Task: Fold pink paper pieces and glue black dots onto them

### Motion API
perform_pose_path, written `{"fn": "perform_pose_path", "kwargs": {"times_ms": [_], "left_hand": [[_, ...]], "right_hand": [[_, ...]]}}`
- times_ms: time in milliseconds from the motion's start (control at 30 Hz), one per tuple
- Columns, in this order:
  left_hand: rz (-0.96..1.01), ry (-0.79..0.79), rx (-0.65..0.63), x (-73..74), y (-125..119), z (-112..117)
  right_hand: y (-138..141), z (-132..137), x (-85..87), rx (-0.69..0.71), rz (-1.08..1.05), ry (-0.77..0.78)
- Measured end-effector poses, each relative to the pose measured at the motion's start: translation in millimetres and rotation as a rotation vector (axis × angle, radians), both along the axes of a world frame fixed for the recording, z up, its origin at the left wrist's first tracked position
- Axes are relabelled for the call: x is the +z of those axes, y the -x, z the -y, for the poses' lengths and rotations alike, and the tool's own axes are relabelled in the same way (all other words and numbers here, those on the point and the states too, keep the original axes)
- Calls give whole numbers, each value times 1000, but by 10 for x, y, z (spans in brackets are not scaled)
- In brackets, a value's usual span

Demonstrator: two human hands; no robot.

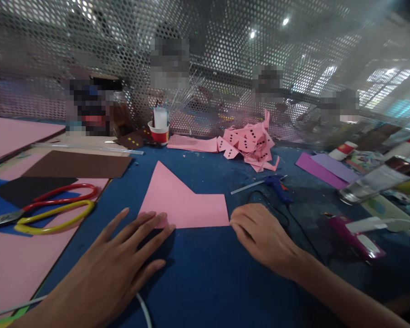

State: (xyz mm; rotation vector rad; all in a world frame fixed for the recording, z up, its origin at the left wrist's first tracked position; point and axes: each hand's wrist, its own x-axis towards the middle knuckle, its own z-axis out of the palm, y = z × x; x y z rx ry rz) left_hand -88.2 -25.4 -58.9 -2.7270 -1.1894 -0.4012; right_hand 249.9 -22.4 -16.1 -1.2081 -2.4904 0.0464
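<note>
A pink sheet of paper (187,207) lies on the blue tabletop, with a pointed flap at its upper left and a straight-edged part at the right. My left hand (119,259) has its fingers spread, and several fingertips rest on the paper's lower left edge. At the lower right corner is my right hand (259,232), closed, its thumb and index finger pinched at the paper's edge. The rest of its fingers are curled under and partly hidden.
Scissors (59,207) with red and yellow handles lie left on coloured sheets. A blue glue gun (278,187) with its cord lies beyond my right hand. Pink cutouts (248,143) are piled behind, beside a paper cup (159,133). A purple device (357,237) sits right, near a clear tumbler (372,182).
</note>
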Motion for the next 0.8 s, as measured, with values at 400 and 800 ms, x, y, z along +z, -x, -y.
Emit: {"fn": "perform_pose_path", "kwargs": {"times_ms": [400, 800], "left_hand": [[229, 215, 158, 308, -399, -253], [222, 286, 256, 363, -542, -328]], "right_hand": [[204, -160, -163, -103, -263, 206], [172, -128, -174, -91, -230, 197]]}}
